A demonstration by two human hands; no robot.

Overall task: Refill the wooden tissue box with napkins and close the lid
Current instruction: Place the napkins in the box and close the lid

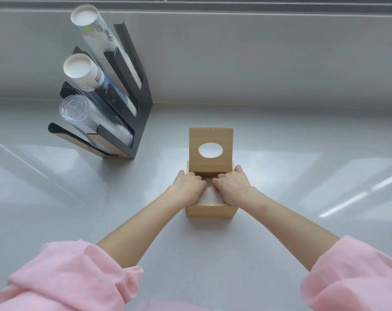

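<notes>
The wooden tissue box (210,210) stands on the grey counter in the middle of the view. Its lid (210,140), with an oval hole, is hinged at the far side and stands upright, open. White napkins (210,195) lie inside the box, partly hidden by both hands. My left hand (187,186) rests on the left part of the stack, fingers curled down into the box. My right hand (234,186) presses on the right part, its fingers bent over the napkins near the far wall.
A black cup holder (141,113) stands at the back left, with two stacks of paper cups and one stack of clear plastic cups leaning toward me. A low wall runs along the counter's far edge. Pink sleeves cover my upper arms.
</notes>
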